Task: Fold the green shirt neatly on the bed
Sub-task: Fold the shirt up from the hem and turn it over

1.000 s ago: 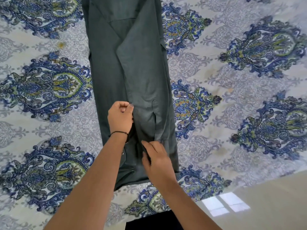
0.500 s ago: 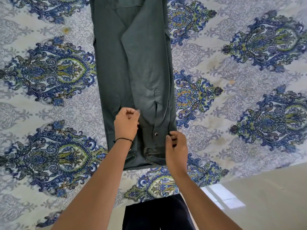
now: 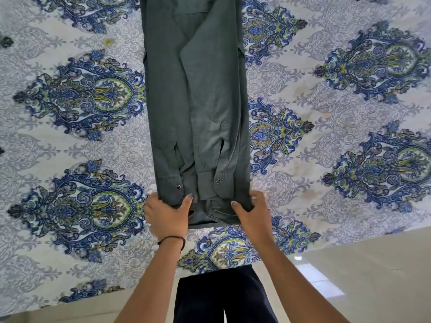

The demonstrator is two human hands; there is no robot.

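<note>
The green shirt (image 3: 196, 94) lies on the bed as a long narrow strip running away from me, both sleeves folded in over its middle with their snap cuffs near the bottom. My left hand (image 3: 166, 214) grips the shirt's near left corner, thumb on top of the cloth. My right hand (image 3: 253, 212) grips the near right corner the same way. The shirt's far end runs out of the top of the view.
The bed (image 3: 70, 136) is covered by a white sheet with blue and green ornamental print. Its near edge runs just in front of my legs, with pale glossy floor (image 3: 361, 276) to the right.
Both hands have moved down from the sleeves' cuffs to the shirt's near hem and spread apart, each now holding a bottom corner. The cuffs lie flat side by side.
</note>
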